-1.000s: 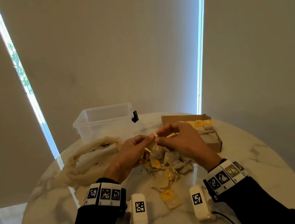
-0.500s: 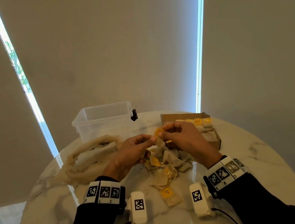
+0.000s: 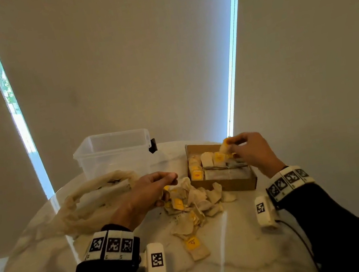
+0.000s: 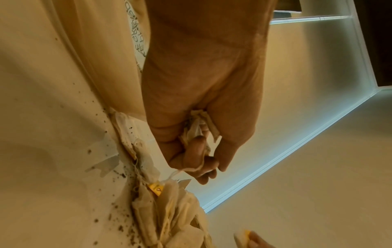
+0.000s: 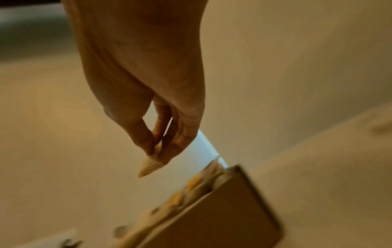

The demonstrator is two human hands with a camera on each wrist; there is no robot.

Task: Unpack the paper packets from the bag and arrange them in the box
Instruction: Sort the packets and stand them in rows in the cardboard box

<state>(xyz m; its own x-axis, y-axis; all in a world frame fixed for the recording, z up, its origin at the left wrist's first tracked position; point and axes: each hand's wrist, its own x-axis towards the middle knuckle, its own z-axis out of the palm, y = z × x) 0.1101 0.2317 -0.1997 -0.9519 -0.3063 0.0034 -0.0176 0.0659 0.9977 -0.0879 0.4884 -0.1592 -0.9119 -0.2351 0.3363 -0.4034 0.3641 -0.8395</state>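
Between thumb and fingertips of right hand [image 3: 251, 150], one paper packet [image 3: 225, 148] pinched over box [image 3: 234, 183]; left hand [image 3: 146, 194] curled on crumpled packets [image 4: 196, 127] beside loose pile [image 3: 194, 202] on table [image 3: 253, 254]. Probably light, limp, easily torn: best taken by the body, gently, not the string; bag [image 3: 93, 197] slack at left

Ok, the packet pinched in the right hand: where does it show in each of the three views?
Head: packet at right of centre, pinched by the right hand over the far end of the cardboard box.
Left wrist: only a pale, yellow-tagged corner at the bottom edge.
Right wrist: mid-frame, poking out below the fingertips.
Shared landmark: the cardboard box, in the head and right wrist views only.
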